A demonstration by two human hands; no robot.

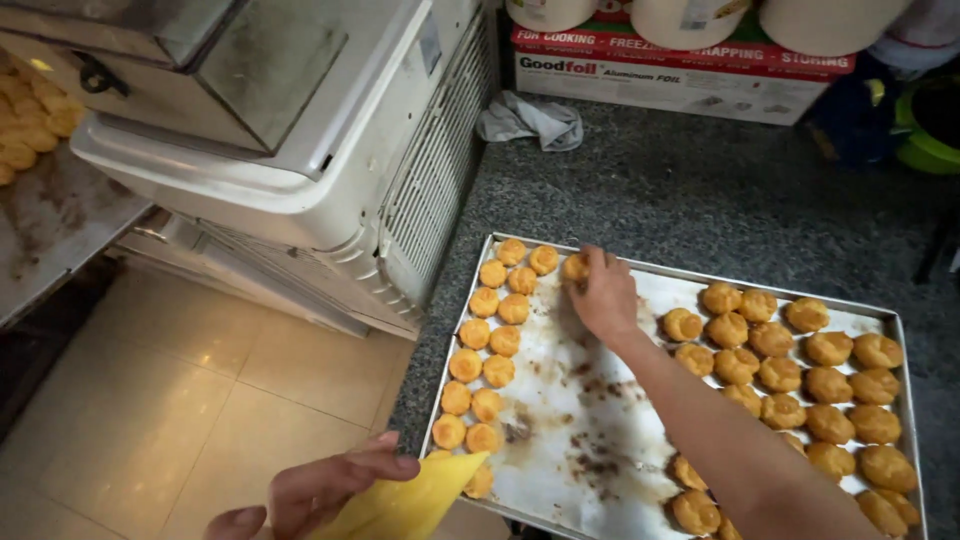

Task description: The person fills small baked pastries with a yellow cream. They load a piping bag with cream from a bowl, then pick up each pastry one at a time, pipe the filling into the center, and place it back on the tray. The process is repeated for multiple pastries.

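Observation:
A metal baking tray [610,400] lies on a dark speckled counter [700,190]. Several small golden pastry puffs [485,345] line its left edge in two columns, and larger puffs [800,375] fill its right side. My right hand [603,295] reaches across the tray's stained middle and pinches one puff [575,267] near the far edge. My left hand [325,490] is low at the tray's near left corner, gripping a flat yellow scraper [415,500].
A white oven [300,130] with a vented side stands left of the counter. A second tray of puffs [30,120] shows at far left. A grey cloth [530,120], a foil box [680,75] and tubs sit at the back. Tiled floor [180,400] lies below.

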